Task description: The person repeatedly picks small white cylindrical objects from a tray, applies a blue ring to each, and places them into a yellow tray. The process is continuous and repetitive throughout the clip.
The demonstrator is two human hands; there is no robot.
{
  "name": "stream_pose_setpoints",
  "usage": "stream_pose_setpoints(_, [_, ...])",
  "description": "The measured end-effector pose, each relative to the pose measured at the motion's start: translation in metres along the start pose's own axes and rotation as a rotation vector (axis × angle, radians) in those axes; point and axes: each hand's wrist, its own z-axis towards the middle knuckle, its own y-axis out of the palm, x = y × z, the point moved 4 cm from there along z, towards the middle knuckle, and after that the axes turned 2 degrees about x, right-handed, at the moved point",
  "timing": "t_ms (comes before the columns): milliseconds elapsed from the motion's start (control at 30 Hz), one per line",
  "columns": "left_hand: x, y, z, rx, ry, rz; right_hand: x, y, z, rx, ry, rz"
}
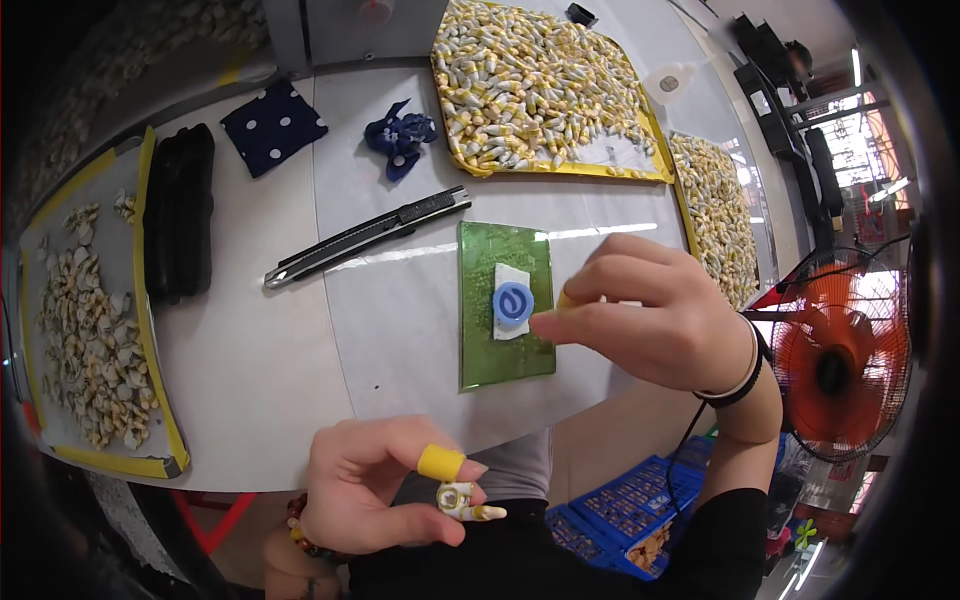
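My left hand (375, 485) is low in the picture, near my body. It pinches a small cream and yellow figurine piece (462, 500) between thumb and fingers, and a yellow finger cot (441, 463) sits on one fingertip. My right hand (650, 315) hovers over the right edge of a green cutting mat (505, 350), its yellow-capped fingertips pinched together. Whether it holds anything I cannot tell. On the mat lies a white pad with a blue round disc (513, 302) on it, just left of those fingertips.
A black utility knife (365, 237) lies left of the mat. Yellow-rimmed trays of small cream and yellow pieces (540, 85) stand at the back and right (715, 210). A left tray (90, 320) holds pale scraps, beside a black pouch (180, 210). Blue cloths (272, 125) lie behind. An orange fan (840, 360) stands right.
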Motion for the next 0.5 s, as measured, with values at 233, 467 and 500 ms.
stream_pose_setpoints(233, [0.0, -0.002, -0.001, -0.069, 0.025, -0.094, 0.003, 0.013, 0.011, -0.07, 0.035, -0.029])
stream_pose_setpoints(467, [-0.003, -0.008, -0.002, -0.195, 0.014, -0.172, -0.002, 0.018, 0.017, -0.137, -0.02, -0.158])
stream_pose_setpoints(500, [-0.003, -0.008, -0.002, -0.196, 0.013, -0.183, -0.003, 0.018, 0.017, -0.144, -0.028, -0.167])
